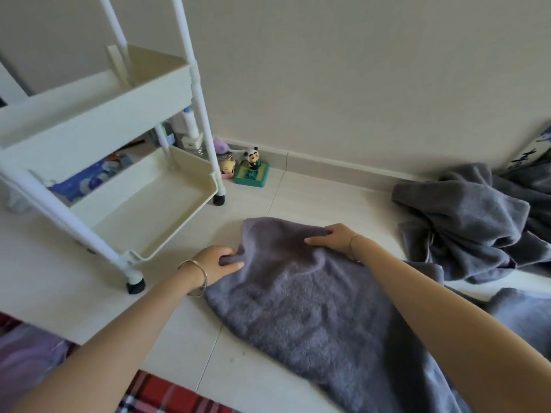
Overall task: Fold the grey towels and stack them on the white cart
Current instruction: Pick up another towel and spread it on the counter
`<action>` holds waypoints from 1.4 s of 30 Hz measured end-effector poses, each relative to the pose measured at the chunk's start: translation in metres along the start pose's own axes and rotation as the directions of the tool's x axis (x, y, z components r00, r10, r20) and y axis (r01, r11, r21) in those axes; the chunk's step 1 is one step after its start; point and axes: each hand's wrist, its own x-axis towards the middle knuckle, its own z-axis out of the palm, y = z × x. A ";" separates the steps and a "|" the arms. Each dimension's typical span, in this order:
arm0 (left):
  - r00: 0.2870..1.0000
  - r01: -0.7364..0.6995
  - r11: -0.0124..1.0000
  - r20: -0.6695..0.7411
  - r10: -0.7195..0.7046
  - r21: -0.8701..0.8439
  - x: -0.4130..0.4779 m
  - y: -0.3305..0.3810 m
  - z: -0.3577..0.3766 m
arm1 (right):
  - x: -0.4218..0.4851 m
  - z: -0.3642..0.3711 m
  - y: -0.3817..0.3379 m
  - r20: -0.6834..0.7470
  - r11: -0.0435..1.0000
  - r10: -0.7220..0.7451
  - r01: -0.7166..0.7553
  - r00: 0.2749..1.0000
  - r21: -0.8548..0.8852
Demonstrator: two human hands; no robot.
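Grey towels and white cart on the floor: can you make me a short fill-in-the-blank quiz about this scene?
1. Both hands, left hand and right hand, grip the far edge of the grey ____.
2. The white cart stands on black ____.
3. The toy panda stands by the ____.

Missing words: towel; wheels; wall

Soft even daylight, faint shadows; wide-angle bending at edges; slight blur overall, corners softest.
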 end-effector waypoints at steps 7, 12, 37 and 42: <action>0.976 -0.199 0.909 -0.158 0.150 -0.367 -0.058 0.050 -0.052 | -0.049 -0.024 -0.035 -0.045 0.866 -0.297 0.289 0.954 0.408; 0.984 -0.178 0.760 -0.126 0.126 -0.625 -0.098 0.082 -0.105 | -0.086 -0.063 -0.079 -0.073 0.718 -0.413 0.374 0.908 0.587; 0.970 -0.108 0.933 -0.169 0.174 0.342 0.015 0.096 0.036 | 0.001 -0.013 0.042 -0.222 0.977 -0.213 0.213 0.951 -0.027; 0.929 -0.343 0.834 0.028 0.368 0.432 0.048 0.142 0.079 | -0.014 -0.048 0.094 -0.277 0.988 -0.124 0.093 0.953 -0.122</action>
